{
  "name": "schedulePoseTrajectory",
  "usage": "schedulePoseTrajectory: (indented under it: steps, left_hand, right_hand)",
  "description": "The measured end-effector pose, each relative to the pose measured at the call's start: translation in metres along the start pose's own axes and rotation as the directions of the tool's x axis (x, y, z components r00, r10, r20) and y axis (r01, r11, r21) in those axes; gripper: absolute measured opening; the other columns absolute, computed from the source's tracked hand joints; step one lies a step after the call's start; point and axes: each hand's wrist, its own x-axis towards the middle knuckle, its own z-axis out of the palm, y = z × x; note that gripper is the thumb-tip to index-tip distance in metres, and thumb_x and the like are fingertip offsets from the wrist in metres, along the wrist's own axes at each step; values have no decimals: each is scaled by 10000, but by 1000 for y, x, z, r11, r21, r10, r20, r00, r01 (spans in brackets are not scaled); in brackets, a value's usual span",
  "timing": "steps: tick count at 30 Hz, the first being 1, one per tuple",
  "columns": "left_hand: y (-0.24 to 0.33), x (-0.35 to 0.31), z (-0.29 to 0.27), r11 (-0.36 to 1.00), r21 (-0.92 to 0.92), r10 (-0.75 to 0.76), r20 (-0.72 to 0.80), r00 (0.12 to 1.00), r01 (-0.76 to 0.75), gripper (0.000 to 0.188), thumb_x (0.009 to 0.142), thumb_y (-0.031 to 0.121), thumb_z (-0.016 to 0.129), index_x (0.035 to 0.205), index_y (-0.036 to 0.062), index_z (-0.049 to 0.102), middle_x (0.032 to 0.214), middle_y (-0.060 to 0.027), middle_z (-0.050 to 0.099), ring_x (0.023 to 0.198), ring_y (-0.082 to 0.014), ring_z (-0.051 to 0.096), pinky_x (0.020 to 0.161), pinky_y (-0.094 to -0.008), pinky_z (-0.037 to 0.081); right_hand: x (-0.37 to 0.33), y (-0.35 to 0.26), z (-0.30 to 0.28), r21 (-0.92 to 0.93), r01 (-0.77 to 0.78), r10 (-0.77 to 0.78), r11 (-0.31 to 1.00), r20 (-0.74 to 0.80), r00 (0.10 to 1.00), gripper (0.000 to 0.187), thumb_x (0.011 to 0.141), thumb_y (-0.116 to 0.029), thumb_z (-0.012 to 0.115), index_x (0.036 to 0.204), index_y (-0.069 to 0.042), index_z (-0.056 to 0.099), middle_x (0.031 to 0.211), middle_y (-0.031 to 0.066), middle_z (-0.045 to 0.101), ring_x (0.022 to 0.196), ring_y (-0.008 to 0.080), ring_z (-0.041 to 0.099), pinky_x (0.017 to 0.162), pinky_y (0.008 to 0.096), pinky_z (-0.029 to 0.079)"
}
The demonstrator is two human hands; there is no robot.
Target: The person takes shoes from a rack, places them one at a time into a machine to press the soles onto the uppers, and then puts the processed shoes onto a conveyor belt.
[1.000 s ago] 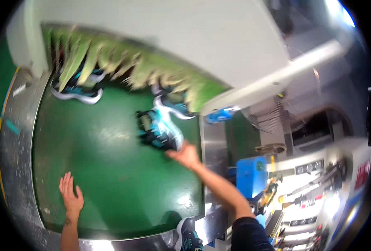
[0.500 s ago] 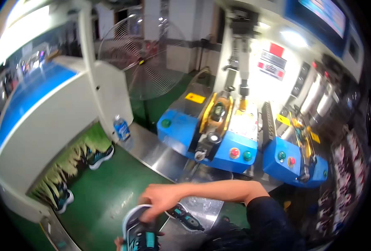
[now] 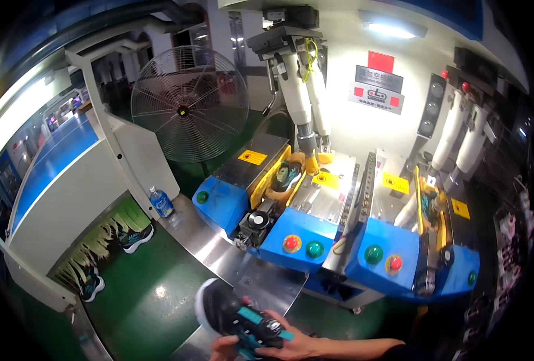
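At the bottom of the view I hold a black sneaker [image 3: 222, 310] with teal patches and a white sole, its toe tilted up to the left. My right hand [image 3: 297, 345] grips its ankle end, the forearm coming in from the right. My left hand [image 3: 223, 348] is closed on the shoe's lower side, only its fingers showing. Ahead, a dark and teal shoe [image 3: 288, 175] sits between the yellow side pads of the left press station [image 3: 258, 225]. Two white cylinders [image 3: 297, 90] hang above that station.
To the right stands a second press station [image 3: 381, 249] with red and green buttons. A conveyor [image 3: 68, 192] with a fringed opening is at left, sneakers [image 3: 137, 237] at its mouth. A water bottle [image 3: 160, 201] stands on the metal ledge. Behind is a large fan [image 3: 189, 105].
My right hand has moved from across the sneaker's top to its ankle end, and the shoe has turned and risen into view. The whole view has shifted right.
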Motion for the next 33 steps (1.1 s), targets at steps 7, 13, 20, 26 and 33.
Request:
schedulePoseTrajectory:
  steps: [7, 13, 20, 26, 33]
  left_hand:
    - [-14, 128, 34, 983, 110, 173, -272, 947, -148, 594, 908, 164, 535, 1371, -29, 217, 1391, -176, 339, 1300, -237, 331, 1073, -345, 274]
    - [-32, 421, 17, 625, 721, 201, 220, 955, -298, 825, 838, 332, 640, 1384, -60, 162, 1366, -294, 345, 1296, -339, 351, 1065, -370, 290]
    - [-86, 568, 62, 272, 908, -112, 358, 927, -318, 679, 798, 327, 638, 1194, -163, 387, 1093, -324, 544, 1036, -403, 553, 890, -411, 439]
    - [-16, 571, 59, 894, 447, -241, 406, 881, 38, 466, 812, 222, 670, 1184, 3, 493, 1057, -98, 587, 965, -177, 552, 834, -305, 442]
    - [55, 398, -118, 978, -205, 9, -140, 990, -38, 637, 812, 192, 595, 1352, 27, 301, 1280, -160, 458, 1168, -289, 463, 973, -383, 402]
  right_hand:
    - [-1, -22, -84, 291, -437, 524, 851, -410, 747, 498, 756, -144, 683, 1191, 1, 488, 1050, 91, 566, 941, 201, 527, 846, 341, 436]
    - [59, -27, -104, 325, -377, 487, 868, -405, 774, 471, 729, -107, 682, 1150, -18, 492, 980, 73, 567, 893, 180, 527, 810, 338, 445]
    - [86, 0, -113, 168, -545, 502, 822, -665, 552, 524, 715, -112, 703, 1182, -24, 481, 942, 48, 540, 852, 158, 513, 741, 314, 445]
    - [141, -12, -120, 276, -565, 557, 778, -720, 414, 461, 753, -121, 636, 1185, -24, 505, 843, 10, 502, 709, 107, 477, 610, 263, 416]
    - [319, 48, -208, 683, -473, 825, 557, -388, 410, 255, 903, -208, 549, 1059, -7, 562, 918, 118, 660, 785, 195, 658, 818, 349, 518]
